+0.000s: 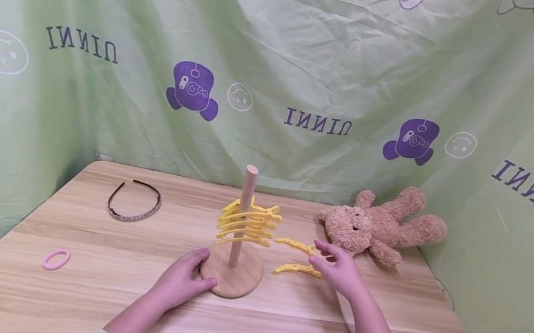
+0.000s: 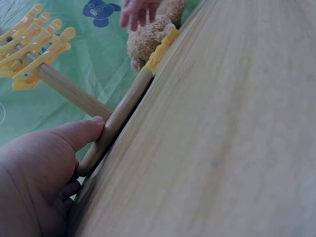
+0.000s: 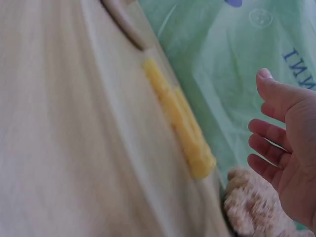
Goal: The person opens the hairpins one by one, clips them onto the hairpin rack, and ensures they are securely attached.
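Note:
A wooden stand (image 1: 245, 283) has a round base and an upright post. Several yellow hair clips (image 1: 249, 224) sit stacked around the post, sticking out on both sides. My left hand (image 1: 179, 281) grips the base's left edge; its thumb lies on the rim (image 2: 123, 101) in the left wrist view. To the right of the base, two more clips lie on the table: a nearer hair clip (image 1: 296, 270) and a farther hair clip (image 1: 293, 243). My right hand (image 1: 341, 272) is over their right ends, thumb and fingers apart, holding nothing; the right wrist view shows the clips beside it.
A brown teddy bear (image 1: 385, 227) lies at the back right, just beyond my right hand. On the left of the wooden table (image 1: 94, 284) are a dark headband (image 1: 133, 219) with a sparkling band and a pink ring (image 1: 55, 259). Green printed cloth (image 1: 278, 78) hangs around the table.

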A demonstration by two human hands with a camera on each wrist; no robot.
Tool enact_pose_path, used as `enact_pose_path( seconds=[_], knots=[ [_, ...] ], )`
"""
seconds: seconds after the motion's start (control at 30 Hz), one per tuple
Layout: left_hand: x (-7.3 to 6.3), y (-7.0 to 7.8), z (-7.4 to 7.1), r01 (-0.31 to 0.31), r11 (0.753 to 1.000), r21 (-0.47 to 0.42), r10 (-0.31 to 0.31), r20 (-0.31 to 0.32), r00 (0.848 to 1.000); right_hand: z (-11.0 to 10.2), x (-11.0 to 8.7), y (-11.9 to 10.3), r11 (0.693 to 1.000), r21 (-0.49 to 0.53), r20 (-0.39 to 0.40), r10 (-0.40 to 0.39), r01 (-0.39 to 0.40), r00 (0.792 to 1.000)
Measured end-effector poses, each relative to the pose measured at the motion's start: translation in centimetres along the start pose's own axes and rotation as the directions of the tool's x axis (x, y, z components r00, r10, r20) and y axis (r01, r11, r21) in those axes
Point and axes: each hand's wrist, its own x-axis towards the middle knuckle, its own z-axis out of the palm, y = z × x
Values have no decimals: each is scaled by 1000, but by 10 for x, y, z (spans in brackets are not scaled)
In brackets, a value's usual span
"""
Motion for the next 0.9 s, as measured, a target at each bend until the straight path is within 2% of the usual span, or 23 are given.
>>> enact_pose_path(
  seconds=[0.17,0.4,0.67,0.9],
  knots=[
    [0,0,0,3,1000,0,-3,0,1000,6,-3,20,998,-34,19,46,-45,999],
    [-1,2,-1,-1,1000,-1,1,4,1000,7,-3,36,997,-46,41,58,-56,997],
    [-2,4,-2,5,1000,-3,-5,6,1000,9,2,42,994,-113,92,11,0,996],
    [-2,5,-2,7,1000,-1,-7,7,1000,10,3,44,990,-138,92,-2,15,996]
  ],
)
